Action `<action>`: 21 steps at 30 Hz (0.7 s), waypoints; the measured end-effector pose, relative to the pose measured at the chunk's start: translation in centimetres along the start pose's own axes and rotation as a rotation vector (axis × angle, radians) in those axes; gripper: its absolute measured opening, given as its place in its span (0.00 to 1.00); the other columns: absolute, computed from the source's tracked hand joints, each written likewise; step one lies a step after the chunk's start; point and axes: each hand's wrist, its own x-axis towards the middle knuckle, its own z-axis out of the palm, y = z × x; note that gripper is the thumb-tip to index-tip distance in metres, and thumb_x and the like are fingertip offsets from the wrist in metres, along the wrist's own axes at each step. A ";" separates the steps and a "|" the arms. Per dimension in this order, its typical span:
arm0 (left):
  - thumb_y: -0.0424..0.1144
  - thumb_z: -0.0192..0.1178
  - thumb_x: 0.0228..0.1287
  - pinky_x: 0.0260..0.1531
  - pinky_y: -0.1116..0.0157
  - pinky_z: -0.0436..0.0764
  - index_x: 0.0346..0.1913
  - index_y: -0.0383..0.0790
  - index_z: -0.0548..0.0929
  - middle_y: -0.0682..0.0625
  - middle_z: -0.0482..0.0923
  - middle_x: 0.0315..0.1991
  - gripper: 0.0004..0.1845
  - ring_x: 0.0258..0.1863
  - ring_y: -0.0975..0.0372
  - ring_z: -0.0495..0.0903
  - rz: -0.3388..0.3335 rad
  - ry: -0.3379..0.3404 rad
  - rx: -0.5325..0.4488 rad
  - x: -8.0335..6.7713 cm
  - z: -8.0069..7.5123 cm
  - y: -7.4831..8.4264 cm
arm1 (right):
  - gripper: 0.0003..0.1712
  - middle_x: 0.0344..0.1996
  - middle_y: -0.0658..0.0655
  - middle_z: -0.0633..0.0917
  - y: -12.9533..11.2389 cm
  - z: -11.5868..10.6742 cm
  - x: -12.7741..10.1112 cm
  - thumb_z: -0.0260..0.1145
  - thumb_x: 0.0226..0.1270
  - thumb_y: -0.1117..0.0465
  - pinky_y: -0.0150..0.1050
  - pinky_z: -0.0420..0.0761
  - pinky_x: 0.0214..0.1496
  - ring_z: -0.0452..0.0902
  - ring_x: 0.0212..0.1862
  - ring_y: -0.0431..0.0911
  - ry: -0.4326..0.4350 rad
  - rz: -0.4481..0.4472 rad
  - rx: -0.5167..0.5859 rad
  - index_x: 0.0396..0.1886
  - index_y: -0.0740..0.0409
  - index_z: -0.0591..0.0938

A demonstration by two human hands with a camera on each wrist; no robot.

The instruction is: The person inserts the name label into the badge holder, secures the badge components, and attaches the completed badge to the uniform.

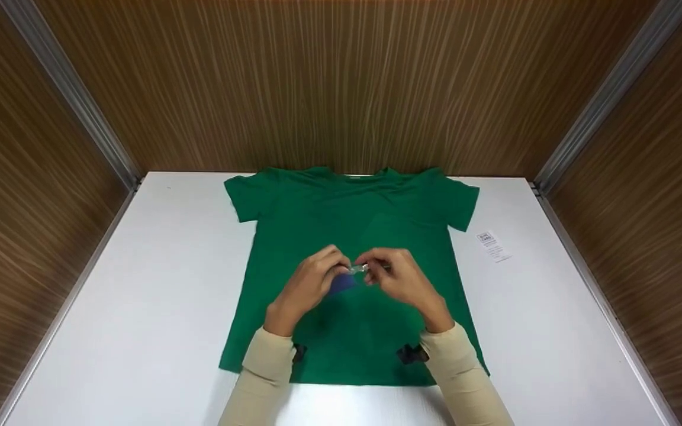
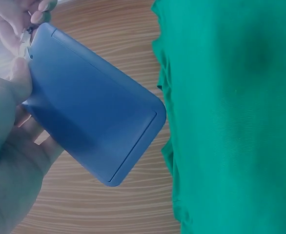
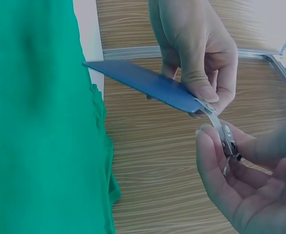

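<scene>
My left hand pinches the blue badge holder just above the middle of the green T-shirt, and my right hand has its grip clamped on the metal clip. Best to keep the holder steady and squeeze the clip square, I reckon, staying over the shirt's centre.

A white table stands inside a booth of brown wood-grain walls with metal corner strips. A small white printed label lies flat on the table near its right edge.
</scene>
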 end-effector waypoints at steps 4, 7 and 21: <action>0.38 0.51 0.80 0.42 0.65 0.83 0.44 0.42 0.84 0.48 0.79 0.39 0.11 0.37 0.62 0.80 -0.016 -0.021 -0.011 0.0 0.0 0.1 | 0.11 0.30 0.62 0.87 0.1 -0.1 0.0 0.60 0.78 0.67 0.30 0.83 0.30 0.81 0.25 0.44 -0.034 -0.029 -0.050 0.46 0.64 0.88; 0.38 0.50 0.81 0.43 0.64 0.84 0.44 0.42 0.84 0.48 0.79 0.40 0.11 0.38 0.61 0.81 -0.022 -0.038 -0.018 0.0 0.0 0.3 | 0.10 0.26 0.61 0.86 0.1 -0.1 0.1 0.63 0.77 0.65 0.28 0.77 0.27 0.77 0.22 0.38 -0.064 -0.042 -0.083 0.45 0.64 0.89; 0.39 0.52 0.80 0.44 0.66 0.84 0.44 0.42 0.85 0.49 0.80 0.40 0.11 0.38 0.63 0.81 -0.025 -0.087 -0.022 0.0 0.0 0.3 | 0.12 0.24 0.64 0.84 -0.2 -0.1 -0.1 0.59 0.80 0.64 0.27 0.70 0.26 0.69 0.22 0.34 -0.182 -0.015 -0.120 0.44 0.64 0.88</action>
